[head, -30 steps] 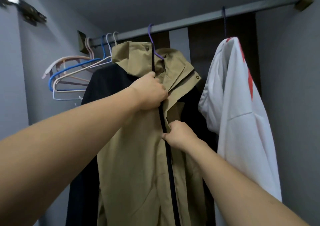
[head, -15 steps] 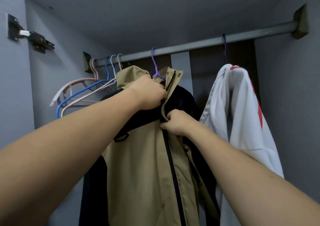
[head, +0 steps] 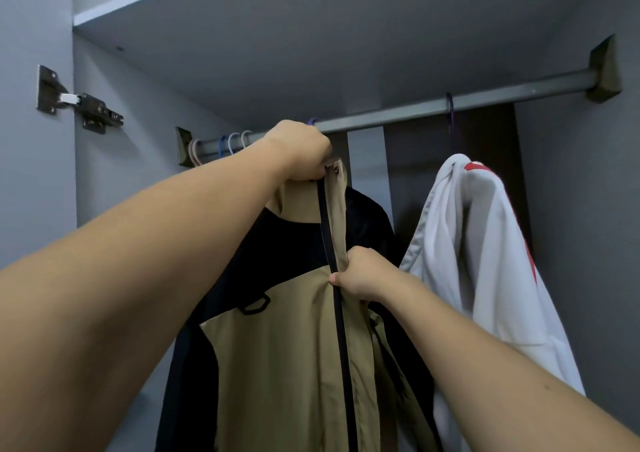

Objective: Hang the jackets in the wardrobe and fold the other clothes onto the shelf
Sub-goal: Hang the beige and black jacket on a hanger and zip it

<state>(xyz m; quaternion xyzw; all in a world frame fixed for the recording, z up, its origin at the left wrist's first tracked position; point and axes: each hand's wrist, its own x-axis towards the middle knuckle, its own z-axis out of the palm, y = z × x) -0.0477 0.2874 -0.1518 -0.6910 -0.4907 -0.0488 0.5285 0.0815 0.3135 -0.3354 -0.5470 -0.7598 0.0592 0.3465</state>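
Note:
A khaki and black jacket (head: 284, 354) hangs from the grey wardrobe rail (head: 398, 117) on a purple hanger whose hook peeks out behind my left hand. My left hand (head: 301, 155) grips the top of the jacket's collar, just under the rail. Lower down, my right hand (head: 360, 275) pinches the khaki front flap beside the black zip line. A white jacket with red patches (head: 485, 261) hangs to the right on a dark hanger hook (head: 450, 112).
Several bare hanger hooks (head: 228, 142) crowd the rail's left end. A door hinge (head: 79, 103) sticks out of the left wall. A shelf board (head: 145, 0) closes the space above; the right wall (head: 588, 244) stands near the white jacket.
My left hand has risen along the collar to just under the rail. My right hand stays on the front flap. The view has tilted upward.

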